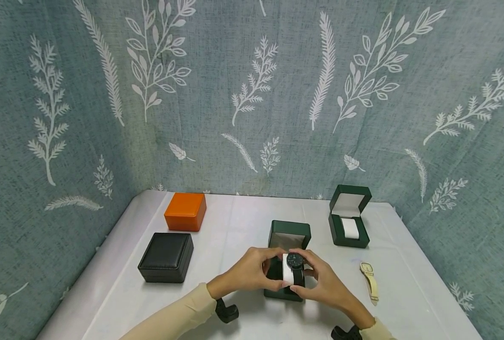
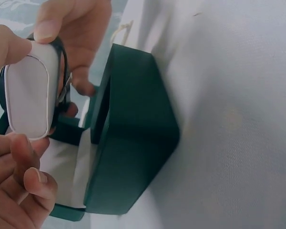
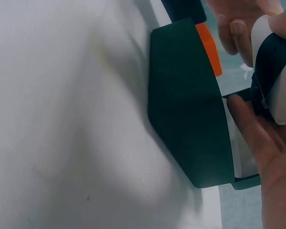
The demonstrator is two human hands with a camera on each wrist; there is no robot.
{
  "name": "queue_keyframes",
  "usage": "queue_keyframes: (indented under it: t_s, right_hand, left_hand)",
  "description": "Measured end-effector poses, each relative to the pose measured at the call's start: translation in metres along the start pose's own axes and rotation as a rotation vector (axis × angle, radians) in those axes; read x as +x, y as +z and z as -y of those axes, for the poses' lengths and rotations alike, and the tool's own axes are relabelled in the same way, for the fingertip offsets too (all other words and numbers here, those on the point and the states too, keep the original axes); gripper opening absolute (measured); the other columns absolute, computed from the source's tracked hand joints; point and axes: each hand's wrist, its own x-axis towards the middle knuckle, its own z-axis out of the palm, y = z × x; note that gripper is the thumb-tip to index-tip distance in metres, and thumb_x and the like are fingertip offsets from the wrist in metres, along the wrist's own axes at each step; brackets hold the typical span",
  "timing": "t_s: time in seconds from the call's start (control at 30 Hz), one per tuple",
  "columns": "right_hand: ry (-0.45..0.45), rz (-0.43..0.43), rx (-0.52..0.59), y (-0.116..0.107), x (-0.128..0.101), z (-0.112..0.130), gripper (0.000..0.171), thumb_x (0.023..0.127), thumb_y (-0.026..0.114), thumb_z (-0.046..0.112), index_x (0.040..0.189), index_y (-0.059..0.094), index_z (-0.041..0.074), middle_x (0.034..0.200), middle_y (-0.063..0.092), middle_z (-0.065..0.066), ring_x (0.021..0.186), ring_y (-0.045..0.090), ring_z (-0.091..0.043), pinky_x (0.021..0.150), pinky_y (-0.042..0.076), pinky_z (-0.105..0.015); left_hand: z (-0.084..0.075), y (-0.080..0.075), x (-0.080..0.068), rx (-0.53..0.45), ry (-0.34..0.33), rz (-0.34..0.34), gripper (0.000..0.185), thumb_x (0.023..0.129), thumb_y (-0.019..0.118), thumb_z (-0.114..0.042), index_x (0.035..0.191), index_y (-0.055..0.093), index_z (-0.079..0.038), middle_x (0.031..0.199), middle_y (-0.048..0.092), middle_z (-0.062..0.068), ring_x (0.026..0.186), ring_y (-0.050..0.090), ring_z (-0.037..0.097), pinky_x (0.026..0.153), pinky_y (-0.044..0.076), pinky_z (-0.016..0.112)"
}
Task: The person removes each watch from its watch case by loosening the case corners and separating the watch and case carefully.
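Observation:
A black wristwatch (image 1: 295,260) is wrapped around a white watch cushion (image 2: 27,95), its dial facing up. My left hand (image 1: 252,270) pinches the cushion's left end between thumb and fingers. On the other side, my right hand (image 1: 325,282) grips the cushion at the watch's side, thumb near the front and fingers at the back. Both hands hold it over an open green watch box (image 1: 291,228), whose lid stands up behind them. From the left wrist, the cushion's flat white end shows above the box wall. Hands and cushion hide much of the box's inside.
To the right lies a gold wristwatch (image 1: 369,281). Behind it stands a second open green box (image 1: 349,236) with a white cushion (image 1: 350,228). A closed black box (image 1: 166,257) and a closed orange box (image 1: 185,211) sit on the left of the white-covered table (image 1: 222,212).

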Motion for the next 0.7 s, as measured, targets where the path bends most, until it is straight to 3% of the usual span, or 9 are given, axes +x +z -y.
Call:
queue_keyframes:
  t_s: [0.23,0.47,0.7]
  right_hand:
    - [-0.001,0.022,0.023,-0.0022,-0.0005,0.0012,0.076,0.088,0.084,0.012,0.152,0.044,0.002,0.133,0.053,-0.008,0.122,0.059,-0.019,0.091,0.058,-0.036]
    - [-0.006,0.039,0.054,-0.0032,0.0002,0.0022,0.077,0.088,0.082,0.008,0.152,0.042,0.000,0.136,0.052,-0.011,0.123,0.059,-0.019,0.091,0.058,-0.037]
    - [-0.017,0.058,0.092,-0.0051,0.0007,0.0027,0.079,0.086,0.081,-0.001,0.153,0.040,0.000,0.138,0.051,-0.013,0.124,0.058,-0.019,0.093,0.057,-0.037]
  left_hand:
    - [0.0009,-0.0011,0.0002,0.006,0.020,0.008,0.070,0.084,0.085,-0.033,0.142,0.060,-0.004,0.067,0.064,0.009,0.051,0.044,-0.002,0.047,0.039,0.014]
    - [0.0012,-0.0015,-0.0005,0.014,0.019,0.008,0.071,0.084,0.085,-0.032,0.142,0.060,-0.002,0.060,0.052,-0.012,0.050,0.043,-0.002,0.046,0.038,0.015]
    - [0.0030,-0.0027,-0.0005,-0.007,0.022,0.015,0.070,0.084,0.084,-0.031,0.143,0.060,-0.005,0.061,0.055,-0.005,0.051,0.043,-0.001,0.047,0.037,0.015]
